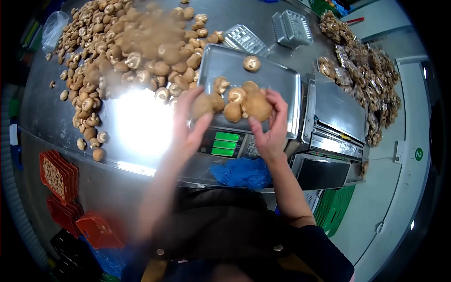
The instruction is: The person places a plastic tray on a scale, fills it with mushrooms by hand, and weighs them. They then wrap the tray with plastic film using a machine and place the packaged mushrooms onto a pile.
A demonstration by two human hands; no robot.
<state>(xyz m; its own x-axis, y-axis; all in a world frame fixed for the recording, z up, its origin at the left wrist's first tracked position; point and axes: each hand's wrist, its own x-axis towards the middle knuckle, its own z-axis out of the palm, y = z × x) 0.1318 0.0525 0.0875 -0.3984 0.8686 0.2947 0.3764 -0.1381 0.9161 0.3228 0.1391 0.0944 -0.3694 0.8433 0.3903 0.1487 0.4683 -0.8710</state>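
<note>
My right hand (271,127) is closed around a large brown mushroom (258,106) over the scale's metal tray (275,75). At the tray's left side my left hand (188,124) curls its fingers around another brown mushroom (202,106), both slightly blurred. Between the hands lie several more mushrooms, one showing its pale underside (237,95). A single mushroom (252,63) rests apart near the tray's far edge. Below the tray, the scale's display (225,144) glows green, its digits unreadable.
A large mushroom pile (159,68) spreads over the steel table at left. Clear plastic punnets (292,29) stand behind the tray. A metal wrapping machine (336,110) and packed bags of mushrooms (371,80) are at right. Blue gloves or cloth (241,173) lie in front; red baskets (58,176) stand lower left.
</note>
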